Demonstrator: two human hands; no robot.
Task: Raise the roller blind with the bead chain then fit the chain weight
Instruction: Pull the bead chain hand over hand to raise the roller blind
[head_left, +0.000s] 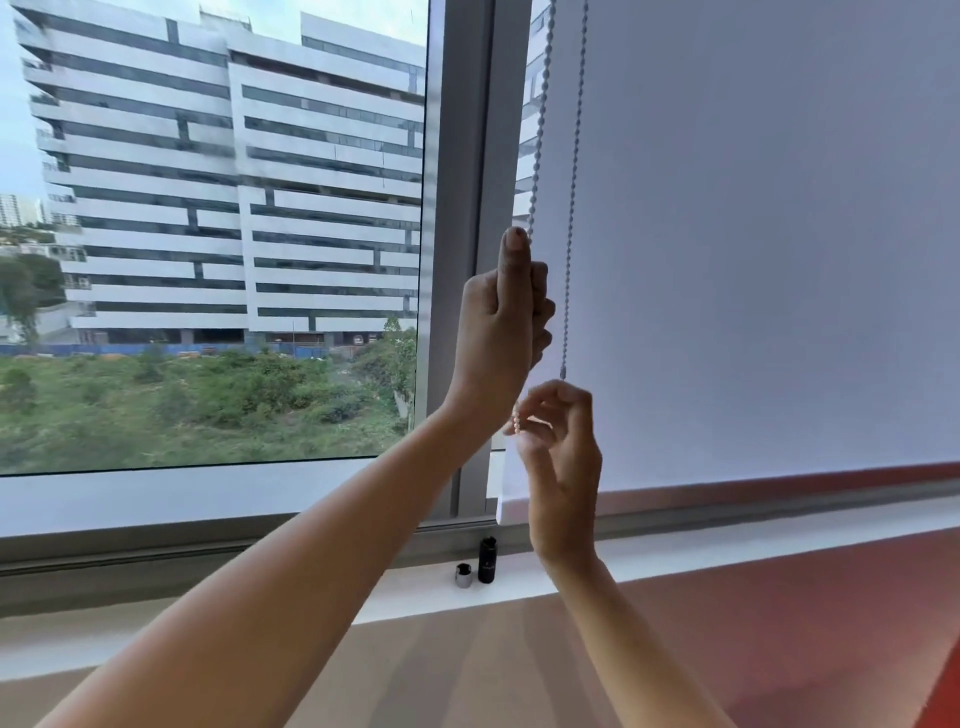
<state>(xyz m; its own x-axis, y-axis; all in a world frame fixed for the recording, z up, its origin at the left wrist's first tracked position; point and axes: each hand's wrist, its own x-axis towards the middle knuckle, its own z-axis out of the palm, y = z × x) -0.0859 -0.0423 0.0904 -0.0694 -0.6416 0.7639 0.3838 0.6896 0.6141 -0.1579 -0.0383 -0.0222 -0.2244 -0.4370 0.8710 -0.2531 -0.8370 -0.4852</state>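
A white roller blind (769, 249) covers the right window pane, its bottom bar (727, 496) just above the sill. A white bead chain (540, 119) hangs in two strands at the blind's left edge. My left hand (501, 332) grips the left strand, thumb pointing up along it. Lower down, my right hand (558, 447) pinches that same strand between its curled fingers. The right strand (571, 208) hangs free and ends just above my right hand. On the sill stand two small pieces, a black cylinder (487, 560) and a silver-black cap (464, 576).
A grey window frame post (462, 208) stands left of the chain. The left pane looks out on a large building and greenery. The white sill (675, 556) runs across below, with wooden flooring under it.
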